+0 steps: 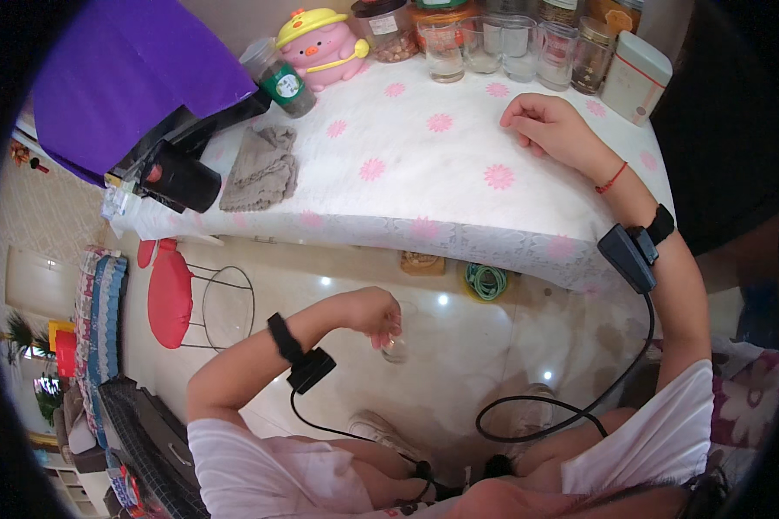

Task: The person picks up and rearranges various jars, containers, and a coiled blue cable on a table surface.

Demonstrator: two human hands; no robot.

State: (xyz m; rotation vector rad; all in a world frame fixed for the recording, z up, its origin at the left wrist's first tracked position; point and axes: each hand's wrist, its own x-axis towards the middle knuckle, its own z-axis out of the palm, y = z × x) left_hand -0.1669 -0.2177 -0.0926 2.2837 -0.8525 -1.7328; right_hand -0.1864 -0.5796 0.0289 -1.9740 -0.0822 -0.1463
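Observation:
My left hand [370, 313] hangs low in front of the table, over the tiled floor. Its fingers are closed on a clear drinking glass [395, 350], which shows below them and is hard to make out against the pale tiles. My right hand [545, 125] is over the right part of the table [407, 186], its fingers curled in loosely with nothing visible in them. Behind that hand stands a row of clear glasses [519, 59]. Closest to it on the right is a pale lidded tin [636, 80].
A grey cloth [261, 169] lies on the left of the flowered tablecloth, beside a black cylinder [182, 177]. At the back are a pink pig figure [325, 52], a green-labelled jar [281, 82] and a nut jar [388, 33]. A red stool [170, 298] stands lower left.

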